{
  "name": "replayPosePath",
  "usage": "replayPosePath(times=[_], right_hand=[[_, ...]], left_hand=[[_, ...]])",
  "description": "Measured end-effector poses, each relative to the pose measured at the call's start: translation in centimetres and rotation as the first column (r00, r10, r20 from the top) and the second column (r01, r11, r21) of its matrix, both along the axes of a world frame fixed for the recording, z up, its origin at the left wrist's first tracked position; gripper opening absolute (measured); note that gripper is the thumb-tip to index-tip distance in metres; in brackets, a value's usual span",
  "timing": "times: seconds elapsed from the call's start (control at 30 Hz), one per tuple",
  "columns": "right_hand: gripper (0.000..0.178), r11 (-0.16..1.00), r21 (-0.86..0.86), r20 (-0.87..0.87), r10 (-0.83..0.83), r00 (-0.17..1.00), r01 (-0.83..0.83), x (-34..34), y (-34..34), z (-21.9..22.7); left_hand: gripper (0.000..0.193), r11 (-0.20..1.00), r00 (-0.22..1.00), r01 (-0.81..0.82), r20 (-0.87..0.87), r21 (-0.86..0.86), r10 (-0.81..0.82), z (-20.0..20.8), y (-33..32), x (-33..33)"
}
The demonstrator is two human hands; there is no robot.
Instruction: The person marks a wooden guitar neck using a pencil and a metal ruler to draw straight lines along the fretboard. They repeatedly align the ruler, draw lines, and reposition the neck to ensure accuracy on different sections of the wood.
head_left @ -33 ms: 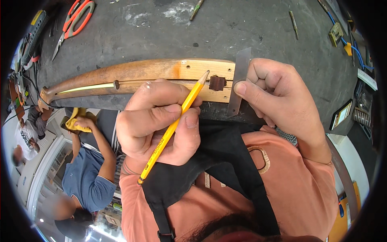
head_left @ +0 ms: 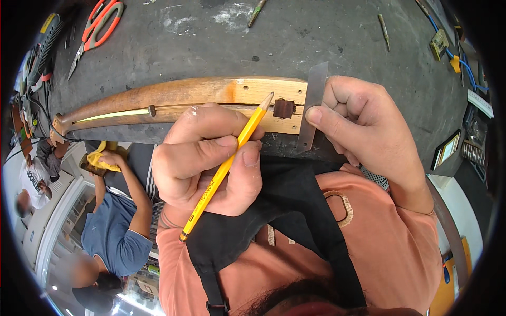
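A pencil (head_left: 220, 178) is pinched by the left hand (head_left: 192, 158) and a probably slippery metal strip (head_left: 318, 81) by the right hand (head_left: 363, 113), while the likely stiff wooden neck (head_left: 200, 90) beyond the left is best held by its sides.

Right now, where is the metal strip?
In the head view, the metal strip is right of centre, pinched in the right hand, at the right end of the wooden piece.

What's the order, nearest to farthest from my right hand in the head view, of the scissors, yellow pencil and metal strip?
1. Metal strip: held in the right hand.
2. Yellow pencil: left of the strip, in the left hand.
3. Scissors: upper left, on the dark table.
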State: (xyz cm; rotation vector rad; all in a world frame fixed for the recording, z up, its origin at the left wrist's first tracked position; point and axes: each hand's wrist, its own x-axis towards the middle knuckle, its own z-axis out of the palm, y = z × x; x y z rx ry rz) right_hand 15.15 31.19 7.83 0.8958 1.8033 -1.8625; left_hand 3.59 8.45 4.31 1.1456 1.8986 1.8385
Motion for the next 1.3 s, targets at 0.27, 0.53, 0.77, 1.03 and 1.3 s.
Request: replayPosePath(times=[0.27, 0.53, 0.77, 1.03, 1.3], right_hand=[[0.038, 1.0, 0.001, -0.01, -0.01, 1.0, 0.01, 0.2, -0.2, -0.3], [0.038, 1.0, -0.018, 0.022, -0.017, 1.0, 0.017, 0.0, -0.3, 0.0], [0.038, 1.0, -0.01, 0.017, -0.006, 1.0, 0.007, 0.0, -0.1, -0.1], [0.036, 1.0, -0.018, 0.01, 0.002, 1.0, -0.002, 0.0, 0.0, -0.2], [0.036, 0.999, 0.014, -0.012, 0.036, 0.999, -0.036, 0.4, 0.3, -0.5]], left_hand=[[0.031, 0.999, 0.986, -0.011, -0.164, -0.03, 0.006, 0.0, 1.1, 0.3], [0.034, 0.998, 0.977, -0.039, -0.209, -0.041, 0.03, -0.1, 1.5, -0.1], [0.035, 0.996, 0.977, -0.047, -0.209, -0.082, 0.029, 0.0, 1.3, -0.2], [0.028, 0.996, 0.981, -0.042, -0.185, 0.079, 0.056, -0.7, 2.9, 1.5], [0.035, 0.982, 0.98, 0.035, -0.184, -0.188, -0.07, 1.1, 2.6, 1.5]])
